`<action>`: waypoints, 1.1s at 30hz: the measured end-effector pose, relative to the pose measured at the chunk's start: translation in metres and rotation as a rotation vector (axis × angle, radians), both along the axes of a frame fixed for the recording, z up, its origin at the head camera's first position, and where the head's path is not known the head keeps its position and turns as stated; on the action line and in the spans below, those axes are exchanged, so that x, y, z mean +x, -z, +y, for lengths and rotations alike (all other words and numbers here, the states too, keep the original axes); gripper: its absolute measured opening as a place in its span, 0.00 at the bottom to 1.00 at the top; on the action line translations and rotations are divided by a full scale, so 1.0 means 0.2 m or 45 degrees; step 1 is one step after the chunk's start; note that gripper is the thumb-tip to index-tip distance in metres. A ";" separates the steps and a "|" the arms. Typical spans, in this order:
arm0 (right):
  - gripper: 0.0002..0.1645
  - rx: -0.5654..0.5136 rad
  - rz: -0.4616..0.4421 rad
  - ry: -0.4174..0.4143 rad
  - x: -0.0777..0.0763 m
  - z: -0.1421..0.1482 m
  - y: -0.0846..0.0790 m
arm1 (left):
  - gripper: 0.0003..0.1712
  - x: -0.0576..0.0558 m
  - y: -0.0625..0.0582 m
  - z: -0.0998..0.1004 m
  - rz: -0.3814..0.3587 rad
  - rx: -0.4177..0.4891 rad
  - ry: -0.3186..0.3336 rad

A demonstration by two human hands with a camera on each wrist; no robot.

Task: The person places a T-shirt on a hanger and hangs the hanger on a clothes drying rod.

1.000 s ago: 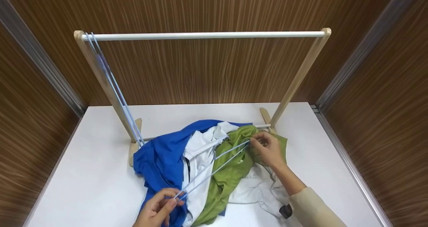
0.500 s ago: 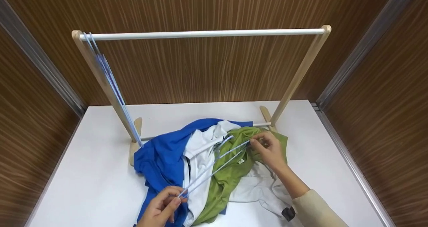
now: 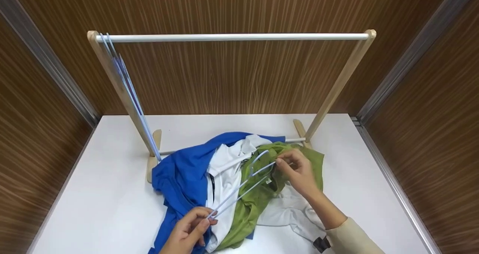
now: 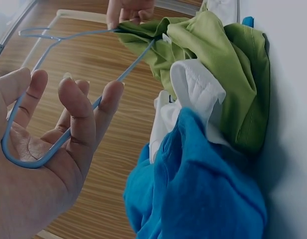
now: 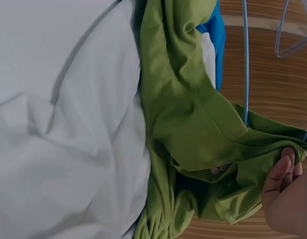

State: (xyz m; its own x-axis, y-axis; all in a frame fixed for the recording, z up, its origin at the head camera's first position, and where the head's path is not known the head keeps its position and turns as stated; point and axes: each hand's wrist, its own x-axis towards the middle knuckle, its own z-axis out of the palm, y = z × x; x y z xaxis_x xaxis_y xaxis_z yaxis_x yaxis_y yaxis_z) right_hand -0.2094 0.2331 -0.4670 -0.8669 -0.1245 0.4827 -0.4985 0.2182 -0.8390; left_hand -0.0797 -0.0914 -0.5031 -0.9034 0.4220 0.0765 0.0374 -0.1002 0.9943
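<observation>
My left hand point(image 3: 189, 228) holds a light blue wire hanger point(image 3: 263, 168) by one shoulder end. In the left wrist view that rounded end point(image 4: 31, 164) lies across the palm, with the fingers around the wire. The hanger slants up to the right, its hook sticking out on the upper side. The hanger's far end runs into the folds of a green garment point(image 3: 249, 209). There my right hand point(image 3: 297, 170) pinches the green cloth between thumb and fingers, as the right wrist view shows. The tip of the hanger is hidden in the cloth.
Blue point(image 3: 179, 171) and white point(image 3: 226, 162) garments lie left of the green one, a pale garment point(image 3: 280, 213) to the right. Behind stands a clothes rack with a white top bar point(image 3: 232, 37) and wooden legs. Several light blue hangers point(image 3: 129, 85) hang at its left end.
My left hand has moved up and right with the hanger, pushing its end toward the green cloth. The hook now stands out more. My right hand has shifted slightly left, still pinching the cloth.
</observation>
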 end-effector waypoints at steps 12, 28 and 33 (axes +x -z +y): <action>0.04 -0.056 0.032 -0.113 0.08 -0.08 -0.06 | 0.14 -0.01 0.01 0.03 0.001 0.013 0.004; 0.05 -0.135 0.036 -0.188 0.17 -0.15 -0.10 | 0.15 -0.01 0.03 0.07 -0.065 0.046 0.036; 0.06 -0.126 0.066 -0.273 0.19 -0.18 -0.12 | 0.17 -0.02 0.03 0.09 -0.094 0.024 0.021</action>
State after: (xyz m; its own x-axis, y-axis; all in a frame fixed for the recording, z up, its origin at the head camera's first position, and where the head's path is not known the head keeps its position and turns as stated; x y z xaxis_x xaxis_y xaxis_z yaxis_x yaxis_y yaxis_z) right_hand -0.1717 0.1972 -0.4427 -0.7993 -0.2531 0.5450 -0.5677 0.0205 -0.8230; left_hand -0.0833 -0.0743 -0.5082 -0.8997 0.4362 0.0182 -0.0375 -0.1186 0.9922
